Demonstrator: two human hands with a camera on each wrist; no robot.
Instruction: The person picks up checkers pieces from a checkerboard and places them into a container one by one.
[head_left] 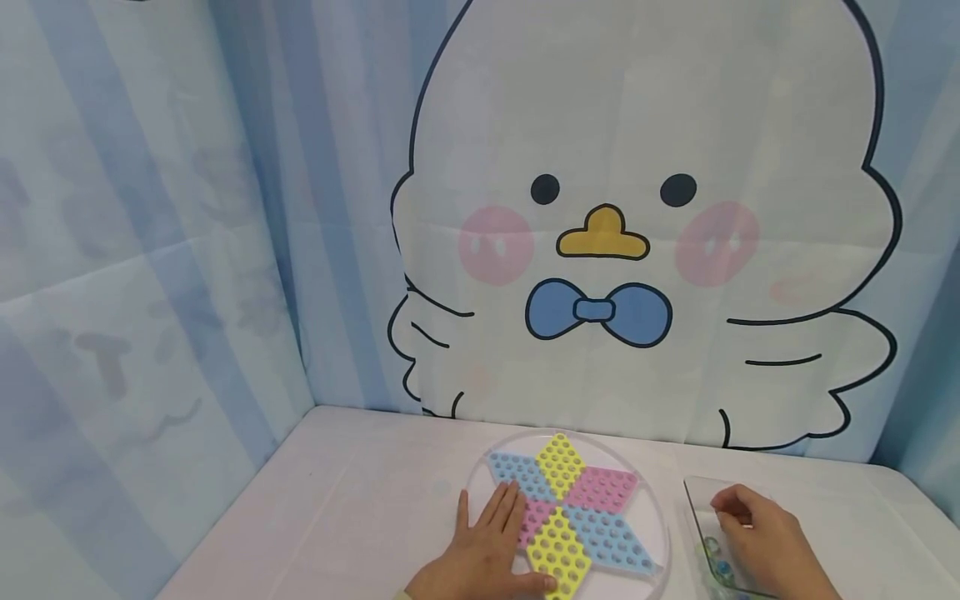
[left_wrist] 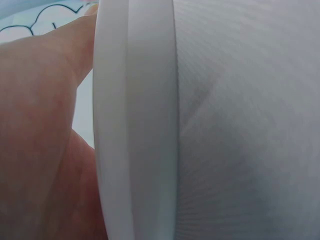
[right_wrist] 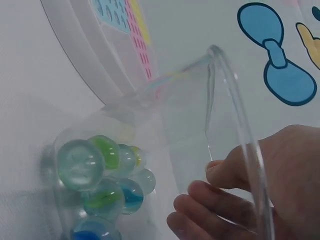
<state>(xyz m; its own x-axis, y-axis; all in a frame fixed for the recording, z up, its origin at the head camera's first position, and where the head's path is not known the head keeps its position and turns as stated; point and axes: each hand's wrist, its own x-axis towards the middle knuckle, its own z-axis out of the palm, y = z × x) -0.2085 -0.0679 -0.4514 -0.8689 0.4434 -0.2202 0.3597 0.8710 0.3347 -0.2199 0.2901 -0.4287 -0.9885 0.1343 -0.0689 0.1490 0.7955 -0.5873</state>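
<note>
A round white Chinese checkers board (head_left: 651, 521) lies on the table, its star of yellow, pink and blue hole-dotted points facing up. My left hand (head_left: 487, 554) rests flat on its left side, fingers straight, thumb over the near yellow point. In the left wrist view the board's pale rim (left_wrist: 135, 120) hides part of that hand. Right of the board stands a clear plastic box (head_left: 693, 508) with several glass marbles (right_wrist: 82, 165) at its bottom. My right hand (head_left: 768, 537) reaches over the box, fingers loosely bent; no marble shows between thumb and fingers.
A white cloth covers the table (head_left: 360, 500). Behind it hangs a blue-striped curtain (head_left: 337, 208) printed with a large white bird wearing a blue bow tie (head_left: 594, 311). Another curtain (head_left: 127, 250) closes off the left side.
</note>
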